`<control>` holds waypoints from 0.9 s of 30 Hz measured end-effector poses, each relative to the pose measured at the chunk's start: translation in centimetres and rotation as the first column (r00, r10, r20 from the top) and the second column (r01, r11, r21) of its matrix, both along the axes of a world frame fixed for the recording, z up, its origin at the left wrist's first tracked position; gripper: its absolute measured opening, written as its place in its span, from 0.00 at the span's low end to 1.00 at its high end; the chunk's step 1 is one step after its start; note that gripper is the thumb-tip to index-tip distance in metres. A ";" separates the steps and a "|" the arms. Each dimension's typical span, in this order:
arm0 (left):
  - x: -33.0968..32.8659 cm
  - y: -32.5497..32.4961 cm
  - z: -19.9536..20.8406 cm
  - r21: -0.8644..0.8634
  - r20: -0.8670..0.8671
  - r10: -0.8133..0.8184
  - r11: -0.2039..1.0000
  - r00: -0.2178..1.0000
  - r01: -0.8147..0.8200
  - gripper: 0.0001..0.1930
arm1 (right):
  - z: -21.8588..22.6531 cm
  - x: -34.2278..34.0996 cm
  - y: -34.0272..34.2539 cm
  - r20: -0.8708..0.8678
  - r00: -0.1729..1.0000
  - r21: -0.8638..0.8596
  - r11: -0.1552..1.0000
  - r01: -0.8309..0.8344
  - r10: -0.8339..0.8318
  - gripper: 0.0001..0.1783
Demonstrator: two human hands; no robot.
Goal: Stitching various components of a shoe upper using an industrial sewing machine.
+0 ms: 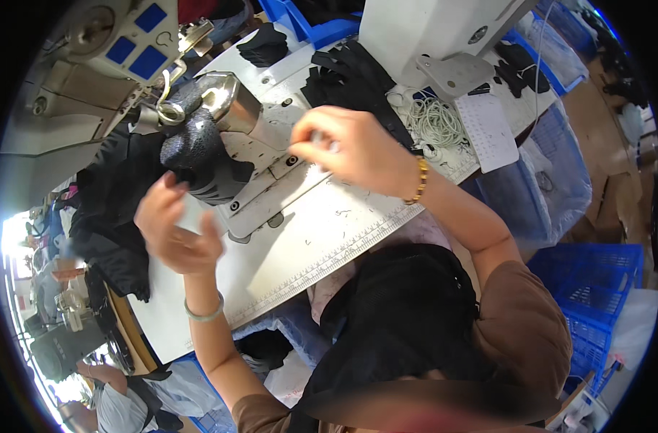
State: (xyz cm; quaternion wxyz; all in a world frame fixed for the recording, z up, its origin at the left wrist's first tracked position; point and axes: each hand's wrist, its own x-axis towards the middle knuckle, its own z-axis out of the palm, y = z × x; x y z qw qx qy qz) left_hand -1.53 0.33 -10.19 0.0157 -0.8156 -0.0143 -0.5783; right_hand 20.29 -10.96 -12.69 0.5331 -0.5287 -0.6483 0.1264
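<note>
My left hand is raised over the left part of the white table, smeared by motion. Its fingers are spread, and I see nothing held in them. Just beyond its fingertips, a dark textured piece, somewhat like a shoe upper, hangs at the sewing machine's needle area, against a shiny metal post. My right hand hovers over the middle of the table, thumb and fingers pinched together. Something small and pale shows between them, too hidden to name.
Black cloth is heaped on the left. Black strips, a coil of pale cord and a white card lie at the back. A ruler strip follows the near edge. Blue crates stand at the right.
</note>
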 end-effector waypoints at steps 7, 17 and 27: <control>-0.5 -0.7 -2.8 0.024 -0.208 0.276 0.960 0.938 -0.277 0.15 | -3.0 6.9 -4.0 0.022 0.880 -0.405 0.800 0.442 -0.475 0.10; -0.1 -3.2 -4.4 0.106 -0.238 0.166 0.984 0.957 -0.144 0.13 | -3.3 7.6 -3.0 -0.048 0.884 -0.430 0.808 0.402 -0.465 0.12; 1.6 -3.8 -5.5 0.076 -0.383 -0.001 0.997 0.924 0.033 0.17 | -0.8 6.3 -2.9 -0.252 0.937 -0.546 0.835 0.069 -0.242 0.14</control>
